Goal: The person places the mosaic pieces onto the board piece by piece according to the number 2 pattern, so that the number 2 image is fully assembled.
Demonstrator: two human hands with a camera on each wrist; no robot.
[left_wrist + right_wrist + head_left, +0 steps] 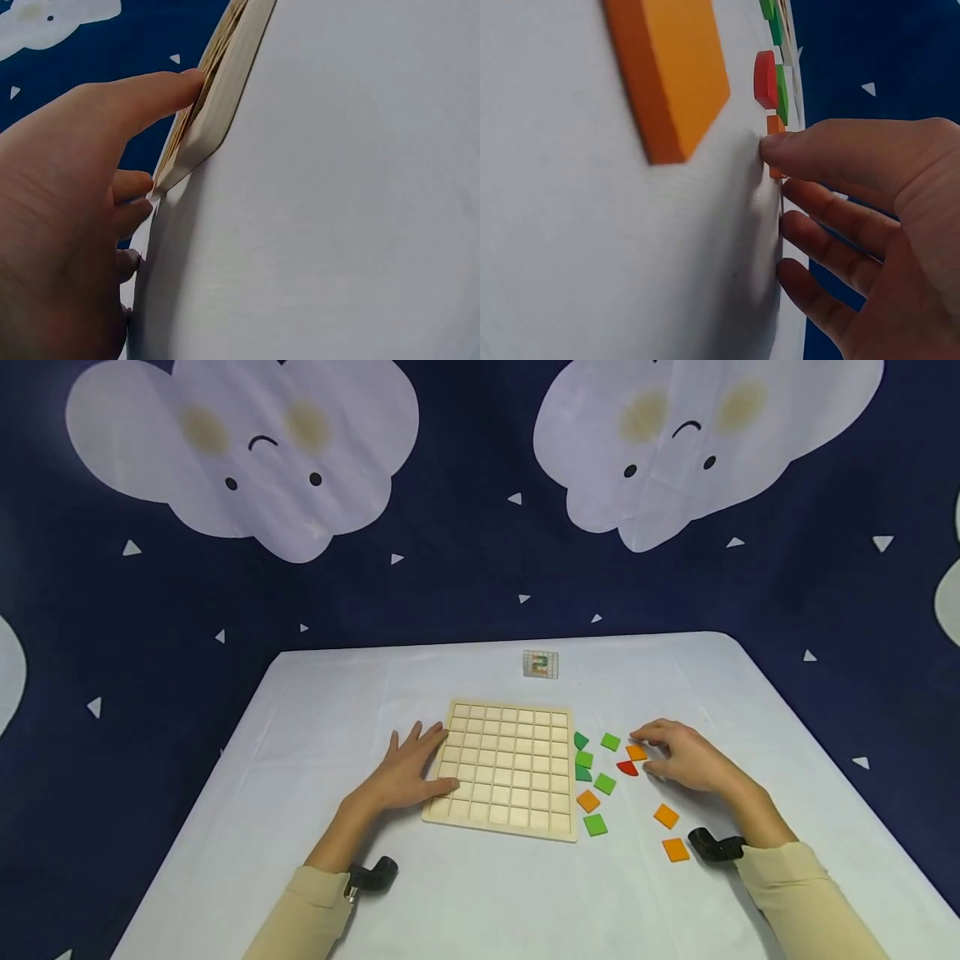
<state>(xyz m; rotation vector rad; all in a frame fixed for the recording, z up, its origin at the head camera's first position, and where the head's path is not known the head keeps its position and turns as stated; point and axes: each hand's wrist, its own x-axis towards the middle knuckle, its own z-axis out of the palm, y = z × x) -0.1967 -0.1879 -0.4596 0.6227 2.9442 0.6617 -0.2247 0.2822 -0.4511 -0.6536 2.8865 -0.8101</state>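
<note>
1. Thumb and fingers of the right grip [686, 762] stand slightly apart around an orange tile [636, 752]; whether they touch it, I cannot tell.
2. Just beside that tile lies a red piece [627, 768]; two more orange tiles [666, 816] lie nearer the right wrist.
3. Between the right grip and the wooden grid board [511, 756] are light green squares [604, 784], two dark green pieces [582, 773] and another orange tile.
4. Left grip [405, 774] is spread against the board's left edge, its thumb over the rim.
5. Beyond the board, a small gridded block [541, 665] with a coloured pattern rests on the tabletop [480, 893].
6. Every visible cell is bare, so placing seems not begun; all the coloured pieces lie loose.
</note>
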